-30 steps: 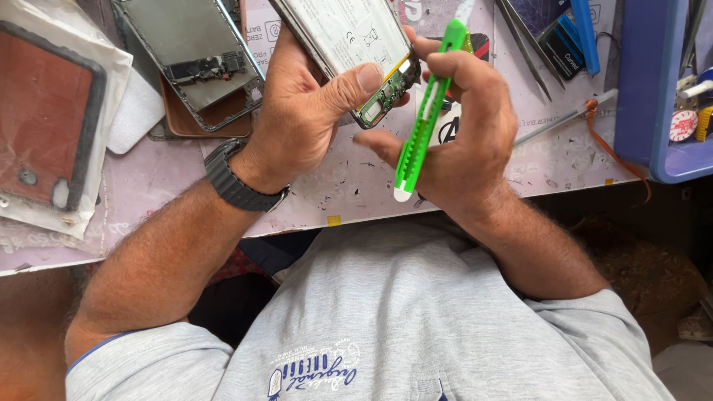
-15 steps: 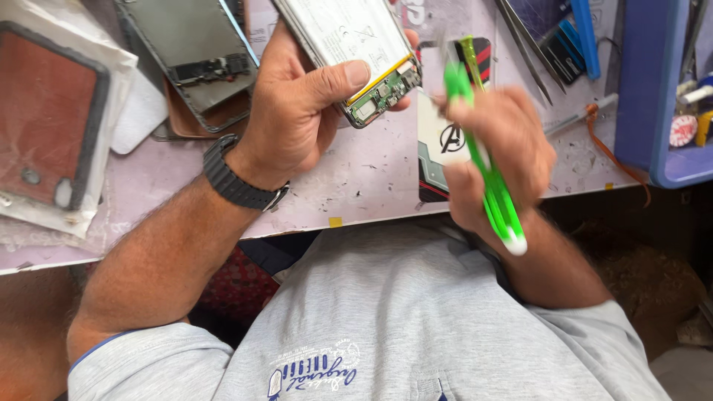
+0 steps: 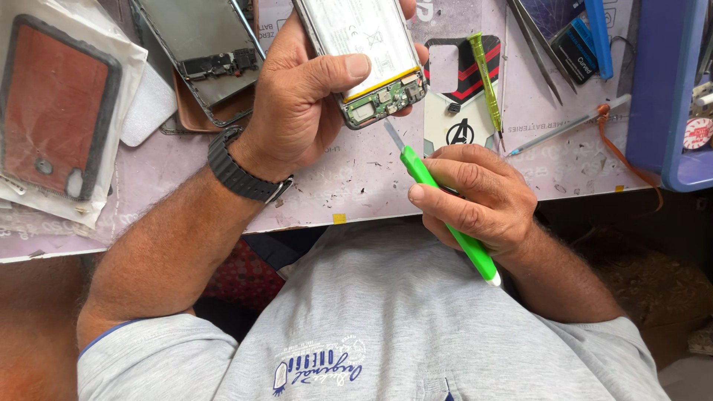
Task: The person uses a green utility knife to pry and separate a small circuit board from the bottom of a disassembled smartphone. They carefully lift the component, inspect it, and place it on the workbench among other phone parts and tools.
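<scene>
head view, nearest first: the person's grey shirt fills the bottom, and just above it the right hand is closed around a green tool, its fingers wrapped over the handle near the front and the white butt end pointing back toward the chest. the thin metal blade sticks out ahead and points at the lower edge of the phone, close to it; i cannot tell if it touches. the left hand, a black watch on its wrist, holds the phone above the desk, thumb pressed flat across the back, fingers curled behind the far side.

the phone looks light and stiff but fragile: a small circuit board with bare parts lies open along its bottom edge, and the pale slab above it looks like a battery that would not take a poke well. the long side rims seem the safe place to grip, as the left hand does now.

farther off lie a second green screwdriver, tweezers and a pen to the right, a blue tray at the far right, an opened phone frame and a bagged red case to the left. free desk shows mostly under the hands, near the front edge.
</scene>
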